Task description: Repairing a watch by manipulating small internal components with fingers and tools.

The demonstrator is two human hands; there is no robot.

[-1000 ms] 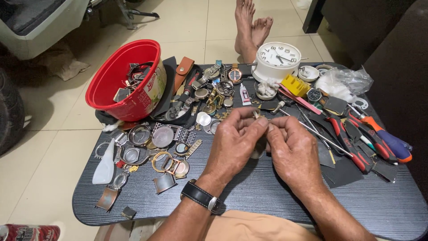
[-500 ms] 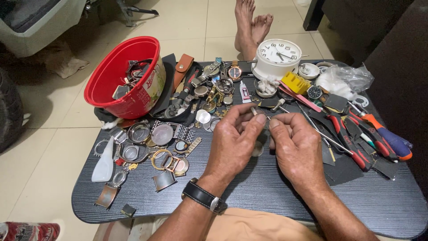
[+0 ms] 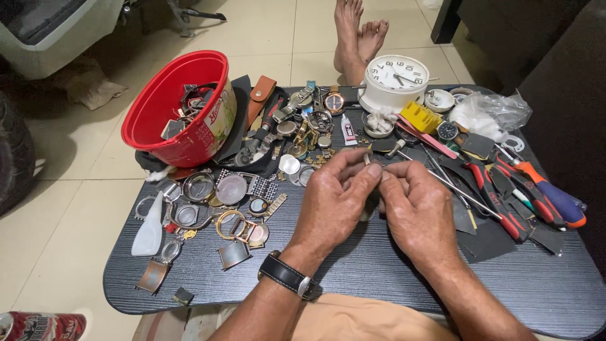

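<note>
Both hands meet mid-table: the left hand point(image 3: 334, 199) pinches a tiny metal part point(image 3: 367, 158) at the fingertips, and the right hand point(image 3: 420, 205) is curled tight beside it, probably steadying. Watch cases point(image 3: 218, 189) sit toward the left edge, screwdrivers point(image 3: 536, 192) toward the right, handy.

Soft, even indoor light, brightest on the pale floor tiles point(image 3: 271, 38) at the top of the frame. Shadows under the hands are faint. Focus is sharp centrally; wide-angle stretching bends the edges
</note>
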